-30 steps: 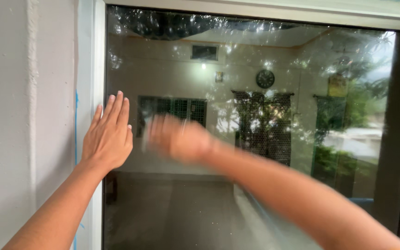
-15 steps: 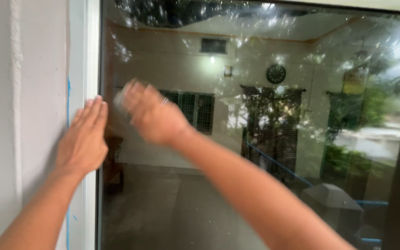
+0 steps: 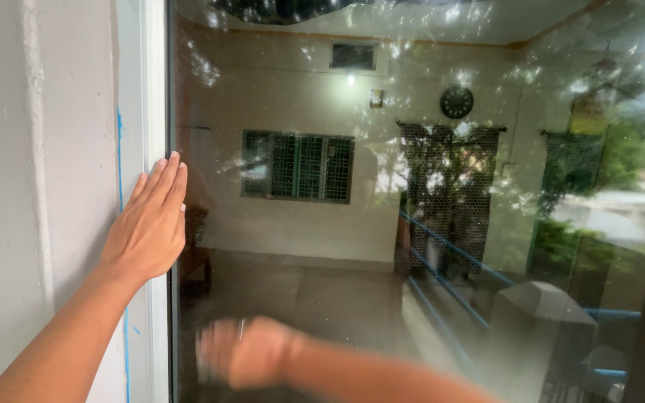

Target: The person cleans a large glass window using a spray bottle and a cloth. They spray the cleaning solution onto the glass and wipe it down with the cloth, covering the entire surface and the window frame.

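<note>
Left hand [image 3: 147,224] lies flat, fingers together, against the white window frame [image 3: 151,89]. Right hand [image 3: 244,351] is blurred low on the glass pane [image 3: 412,224]; its grip cannot be told

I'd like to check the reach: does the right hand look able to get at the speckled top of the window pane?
Probably yes: the right hand is low on the window pane, with bare glass above it.

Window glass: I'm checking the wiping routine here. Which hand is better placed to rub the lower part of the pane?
Probably the right hand: it is blurred, low against the window glass. The left hand lies flat, higher, across the white frame.
</note>
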